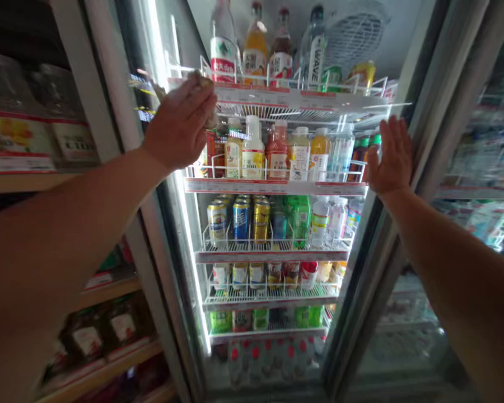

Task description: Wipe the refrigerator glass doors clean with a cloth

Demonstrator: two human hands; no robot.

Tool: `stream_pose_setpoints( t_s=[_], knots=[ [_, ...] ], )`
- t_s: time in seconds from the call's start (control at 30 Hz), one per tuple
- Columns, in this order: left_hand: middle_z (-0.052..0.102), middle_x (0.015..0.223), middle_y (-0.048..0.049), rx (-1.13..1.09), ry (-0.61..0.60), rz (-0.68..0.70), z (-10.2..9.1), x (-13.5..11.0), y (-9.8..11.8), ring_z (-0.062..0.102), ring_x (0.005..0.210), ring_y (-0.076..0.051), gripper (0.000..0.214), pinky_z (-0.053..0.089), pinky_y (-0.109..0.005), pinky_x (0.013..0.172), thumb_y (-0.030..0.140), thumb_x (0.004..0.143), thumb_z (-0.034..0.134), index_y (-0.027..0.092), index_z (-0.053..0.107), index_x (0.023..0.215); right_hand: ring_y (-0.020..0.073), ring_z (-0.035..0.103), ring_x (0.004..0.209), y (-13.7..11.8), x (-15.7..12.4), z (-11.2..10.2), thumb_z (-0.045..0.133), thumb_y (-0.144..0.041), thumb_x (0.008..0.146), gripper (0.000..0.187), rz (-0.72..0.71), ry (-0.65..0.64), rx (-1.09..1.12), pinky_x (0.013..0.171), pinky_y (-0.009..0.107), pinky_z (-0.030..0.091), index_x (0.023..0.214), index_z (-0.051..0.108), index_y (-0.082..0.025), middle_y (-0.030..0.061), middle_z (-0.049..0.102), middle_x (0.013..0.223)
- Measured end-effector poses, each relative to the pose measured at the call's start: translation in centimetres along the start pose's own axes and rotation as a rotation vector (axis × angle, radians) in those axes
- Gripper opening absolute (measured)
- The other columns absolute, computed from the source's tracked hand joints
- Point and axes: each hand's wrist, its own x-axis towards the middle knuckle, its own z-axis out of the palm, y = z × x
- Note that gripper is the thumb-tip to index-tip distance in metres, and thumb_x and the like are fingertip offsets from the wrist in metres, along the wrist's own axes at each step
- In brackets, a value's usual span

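Observation:
A glass-fronted drinks cooler stands before me, its lit shelves seen between two metal frames. My left hand (180, 123) lies over a crumpled, light-brown cloth (205, 82) at the upper left of the glass, in front of the top shelf (277, 96). Bits of the cloth stick out past the fingers; the palm side is hidden. At the right side my right hand (390, 157) is raised flat with its fingers stretched upward, near the right door frame (420, 140). It holds nothing and seems to rest on the glass.
Behind the glass stand bottles (252, 148), beer cans (241, 219) and a green bottle (300, 218) on wire shelves. Red-capped bottles (256, 361) stand at the bottom. To the left are wooden shelves (101, 366) with more drinks; another glass door (479, 184) is at the right.

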Motion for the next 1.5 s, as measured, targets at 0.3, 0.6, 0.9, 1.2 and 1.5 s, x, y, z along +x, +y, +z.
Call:
stream_pose_setpoints(
  t_s=[0.3,0.6,0.9,1.2,1.5],
  knots=[
    [0.029,0.171,-0.0109,-0.007,-0.070,0.069,-1.2,0.6,-1.9,0.013,0.161,-0.024,0.059,0.017,-0.054,0.132,0.026,0.105,0.033,-0.004,0.036,0.156,0.0295,0.025,0.161,-1.0,-0.2,0.4,0.037,-0.039,0.107,0.063,0.011,0.018,-0.035,0.131,0.055,0.028,0.159,0.042,-0.005,0.0178,0.037,0.168],
    [0.028,0.171,-0.0134,0.006,-0.006,0.226,-1.5,1.9,-2.4,0.013,0.162,-0.026,0.057,0.024,-0.059,0.131,0.016,0.106,0.034,0.006,0.033,0.162,0.0297,0.032,0.159,-2.1,0.1,0.1,0.040,-0.034,0.108,0.055,0.031,0.026,0.008,0.131,0.051,0.029,0.157,0.047,-0.010,0.0166,0.042,0.166],
    [0.036,0.168,-0.0130,0.036,-0.042,0.194,-1.9,3.0,-3.0,0.016,0.162,-0.028,0.058,0.026,-0.055,0.131,0.018,0.106,0.037,0.014,0.034,0.164,0.0292,0.033,0.159,-2.3,-0.1,0.0,0.032,-0.042,0.109,0.062,0.031,0.031,-0.023,0.132,0.048,0.029,0.155,0.050,-0.006,0.0168,0.042,0.165],
    [0.039,0.167,-0.0095,-0.028,-0.061,0.228,3.7,1.2,8.4,0.008,0.163,-0.024,0.064,0.019,-0.052,0.133,0.010,0.105,0.040,0.017,0.029,0.167,0.0209,0.022,0.161,-2.0,-0.3,-0.2,0.030,-0.044,0.108,0.063,0.039,0.009,0.098,0.134,0.054,0.026,0.163,0.006,-0.060,-0.0235,0.010,0.169],
    [0.029,0.172,-0.0041,-0.160,-0.194,0.224,6.4,7.2,18.0,0.005,0.163,-0.018,0.075,0.016,-0.045,0.135,0.001,0.096,0.043,0.016,0.028,0.167,0.0200,0.026,0.160,-1.4,-0.4,0.3,0.033,-0.041,0.108,0.064,0.021,0.045,0.078,0.132,0.054,0.031,0.166,0.008,-0.054,-0.0122,0.022,0.171]
  ],
)
